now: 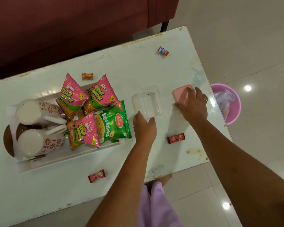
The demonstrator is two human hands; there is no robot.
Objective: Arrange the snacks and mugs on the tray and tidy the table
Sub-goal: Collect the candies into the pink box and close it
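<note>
Your right hand (193, 105) grips the pink lid (181, 92); your left hand (144, 126) is at the clear box (147, 100) near rim, grip unclear. Steady the box, seat the lid square, press the corners. Mugs (39, 141) and snacks (72, 97) sit in the tray (72, 158) on your left; sweets (176, 138) lie loose on the surface (154, 68)

- Left hand (143, 126) is held over the bench (138, 66) middle, clear container (148, 100) pinched.
- Right hand (193, 104) is held toward the bench's right edge, pink lid (180, 93) gripped.
</note>
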